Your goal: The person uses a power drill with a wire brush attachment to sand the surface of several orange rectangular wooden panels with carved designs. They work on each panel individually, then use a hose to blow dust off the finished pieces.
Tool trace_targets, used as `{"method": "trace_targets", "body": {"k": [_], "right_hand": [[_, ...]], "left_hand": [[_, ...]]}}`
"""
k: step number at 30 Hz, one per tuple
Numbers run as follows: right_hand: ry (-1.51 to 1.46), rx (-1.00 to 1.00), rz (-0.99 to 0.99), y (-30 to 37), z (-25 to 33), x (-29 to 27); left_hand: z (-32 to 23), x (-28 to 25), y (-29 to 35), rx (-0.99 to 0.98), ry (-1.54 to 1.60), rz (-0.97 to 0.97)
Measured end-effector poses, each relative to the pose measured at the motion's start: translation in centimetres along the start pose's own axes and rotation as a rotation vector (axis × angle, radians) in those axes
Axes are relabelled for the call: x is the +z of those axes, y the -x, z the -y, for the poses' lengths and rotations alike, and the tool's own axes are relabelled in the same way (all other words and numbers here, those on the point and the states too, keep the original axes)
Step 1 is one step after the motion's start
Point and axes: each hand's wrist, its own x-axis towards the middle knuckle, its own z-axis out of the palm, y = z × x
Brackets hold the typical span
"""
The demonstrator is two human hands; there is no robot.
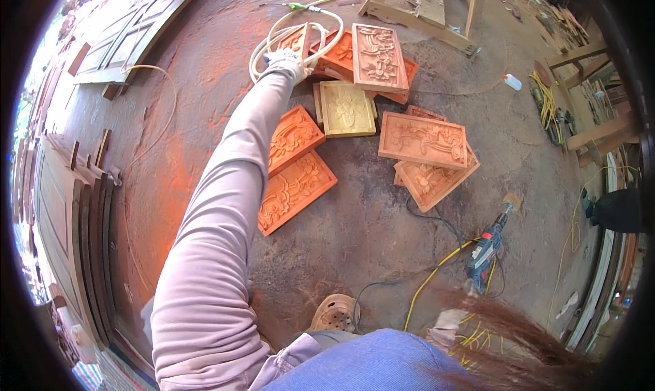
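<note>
My left hand (288, 65), in a white glove, stretches far forward, its fingers closed at the near edge of a small carved wooden panel (293, 40). A pale coiled hose (258, 50) loops around that hand and panel. Beside them a reddish carved panel (379, 58) lies on a stack of others. Nearer is a yellowish panel with a flower relief (346, 109). Two orange panels overlap below my forearm, the lower one (297, 192) angled. My right hand (447, 325) appears as a pale blur at the lower right, partly behind brown strands; its fingers cannot be made out.
More carved panels (424, 140) overlap right of centre. A corded power tool (484, 254) with a brush-like head lies on the floor, a yellow cord (424, 292) beside it. Dark door panels (68, 234) lean at left. A wooden frame (416, 22) stands at the back; a white bottle (512, 82) lies right.
</note>
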Motion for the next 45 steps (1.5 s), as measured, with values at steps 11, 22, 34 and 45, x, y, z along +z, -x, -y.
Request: {"method": "trace_targets", "body": {"k": [11, 22, 34, 45], "right_hand": [[-0.173, 0.395, 1.417, 26.1, 13.1, 33.2], [0.077, 0.335, 1.642, 27.0, 18.0, 45.0], [0.791, -0.52, 0.87, 20.0, 30.2, 18.5], [1.441, -1.174, 0.664, 27.5, 25.5, 30.4]], "left_hand": [[11.9, -3.5, 21.2, 0.835, 0.508, -0.661], [19.0, 7.7, 41.5, 1.228, 0.603, 0.338], [22.0, 17.0, 35.0, 0.451, 0.258, -0.14], [22.9, 17.3, 35.0, 0.037, 0.259, 0.429]]}}
